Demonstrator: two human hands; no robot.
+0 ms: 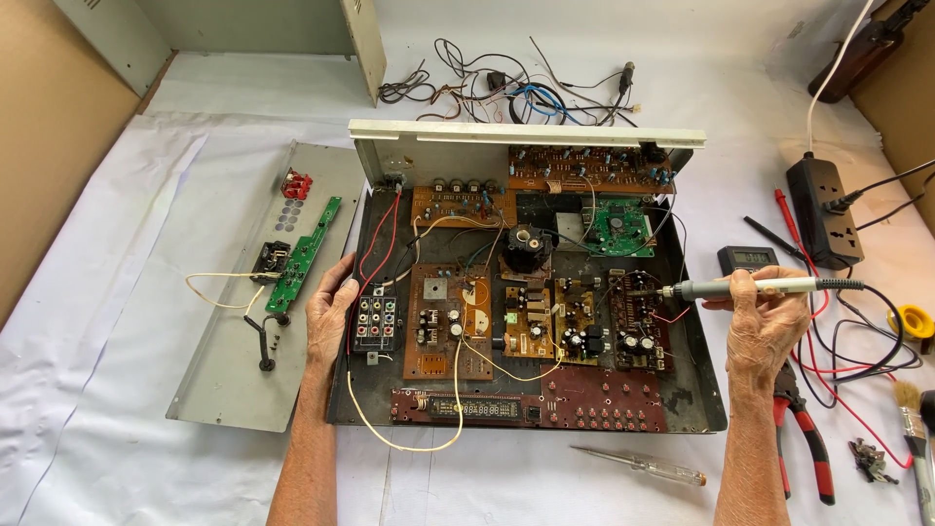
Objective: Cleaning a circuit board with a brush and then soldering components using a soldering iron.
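The soldering iron lies level over the right side of the open chassis, its tip resting on the rightmost brown board. The right hand has its grip clenched around the iron's grey handle, fingers wrapped over the top. The iron's cable runs right toward the power strip.

The left hand rests on the chassis's left edge, its grip released, with the fingers lying against the black socket block. Whether the fingers press on the block cannot be told.

Inside the chassis, 4 boards sit in a row; a larger brown board lies just right of the socket block. A display board runs along the front edge. A green board sits at the rear right.

On the worktop, a grey panel lies left of the chassis and carries a narrow green board. A multimeter sits just behind the right hand. Red-handled pliers lie right of the right forearm, a screwdriver lies in front of the chassis, and a brush lies at the far right.
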